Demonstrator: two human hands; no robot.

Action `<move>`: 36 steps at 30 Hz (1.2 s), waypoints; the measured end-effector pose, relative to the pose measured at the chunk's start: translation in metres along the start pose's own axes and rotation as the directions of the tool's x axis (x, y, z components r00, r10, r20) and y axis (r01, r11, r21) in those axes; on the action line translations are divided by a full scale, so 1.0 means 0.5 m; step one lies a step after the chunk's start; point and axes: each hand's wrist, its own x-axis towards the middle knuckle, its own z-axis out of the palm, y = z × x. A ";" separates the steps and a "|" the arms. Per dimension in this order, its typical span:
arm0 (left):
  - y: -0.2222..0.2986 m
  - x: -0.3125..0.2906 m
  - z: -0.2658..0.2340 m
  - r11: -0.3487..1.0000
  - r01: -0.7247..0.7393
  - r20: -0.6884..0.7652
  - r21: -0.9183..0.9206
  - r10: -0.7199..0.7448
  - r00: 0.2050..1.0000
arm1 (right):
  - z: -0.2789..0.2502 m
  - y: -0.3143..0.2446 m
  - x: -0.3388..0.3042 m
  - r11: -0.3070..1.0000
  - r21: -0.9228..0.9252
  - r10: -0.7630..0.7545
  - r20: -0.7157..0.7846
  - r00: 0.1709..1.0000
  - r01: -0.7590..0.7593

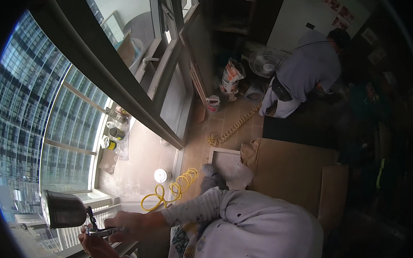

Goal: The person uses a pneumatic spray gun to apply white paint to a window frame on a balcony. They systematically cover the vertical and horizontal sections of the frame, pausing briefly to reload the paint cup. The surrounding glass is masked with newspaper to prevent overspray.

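A spray gun (98, 232) with one metal cup (67, 211) is held beside the window, the right hand's (127, 226) grip closed around it; the left hand's (100, 251) fingers meet its front end, how tightly cannot be told. Good handling likely means a steady wrist, the cup kept from tipping. Outward, by count: two coiled stretches of yellow hose (176, 187), one round white tub (162, 175), one fan (262, 62), one co-worker (307, 71).

About the right hand (123, 225): the spray-gun cup (67, 211) is blocking ten o'clock; the yellow coiled hose (177, 183) is obstructing two o'clock, a white tub (162, 175) one o'clock; beyond, toward twelve o'clock, pale floor (139, 157) is lying open.
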 end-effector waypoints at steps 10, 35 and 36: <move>-0.022 0.042 0.010 0.998 -0.047 0.189 0.050 0.037 0.981 | 0.007 -0.004 -0.019 0.983 -0.174 0.040 -0.076 0.996 -0.053; 0.022 0.017 -0.047 0.989 -0.094 0.275 0.110 0.060 0.960 | 0.123 0.006 -0.053 0.984 -0.175 0.003 -0.177 0.984 -0.034; 0.023 0.008 -0.056 0.985 -0.115 0.275 0.131 0.076 0.959 | 0.134 0.010 -0.055 0.986 -0.161 0.010 -0.181 0.983 -0.040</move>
